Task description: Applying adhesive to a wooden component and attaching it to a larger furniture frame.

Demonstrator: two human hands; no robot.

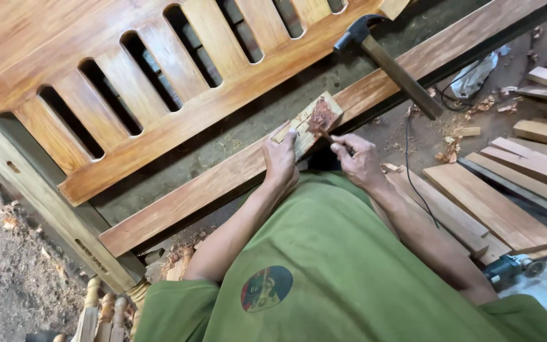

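Observation:
My left hand (pixel 280 157) grips a small flat wooden block (pixel 308 122) that rests on a long wooden rail (pixel 223 178). A smear of reddish-brown paste (pixel 321 116) covers the far end of the block. My right hand (pixel 357 159) pinches a thin tool (pixel 328 135) whose tip touches the paste. A hammer (pixel 387 62) with a dark head and wooden handle lies across the same rail, just beyond my right hand.
A large slatted wooden panel (pixel 159 69) lies past the rail. Loose planks (pixel 508 190) are stacked at the right, with a black cable (pixel 413 171), wood shavings and a power tool (pixel 508 269). Turned wooden spindles (pixel 106 313) stand at lower left.

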